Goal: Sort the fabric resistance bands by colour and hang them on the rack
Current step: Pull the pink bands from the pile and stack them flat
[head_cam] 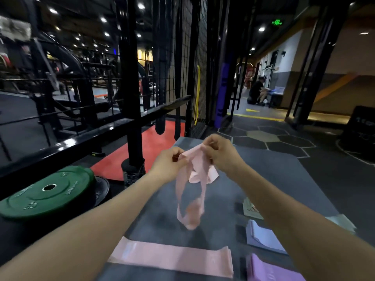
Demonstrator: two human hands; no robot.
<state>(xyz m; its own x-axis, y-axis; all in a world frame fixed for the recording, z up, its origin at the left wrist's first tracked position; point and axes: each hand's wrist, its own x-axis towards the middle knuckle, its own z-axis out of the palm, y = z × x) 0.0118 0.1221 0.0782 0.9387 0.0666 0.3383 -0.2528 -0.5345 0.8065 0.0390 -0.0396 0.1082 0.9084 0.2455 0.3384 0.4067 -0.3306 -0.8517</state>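
A pink band (pixel 192 179) hangs in the air over the grey bench (pixel 162 216), its loops dangling. The left hand (pixel 170 165) pinches its top edge, the right hand (pixel 220 153) has its grip curled round the other side. A second pink band (pixel 172 258) lies flat on the bench below, lilac band (pixel 263 237) and purple band (pixel 269 270) beside it. Green weight plate (pixel 48 191) sits off left.
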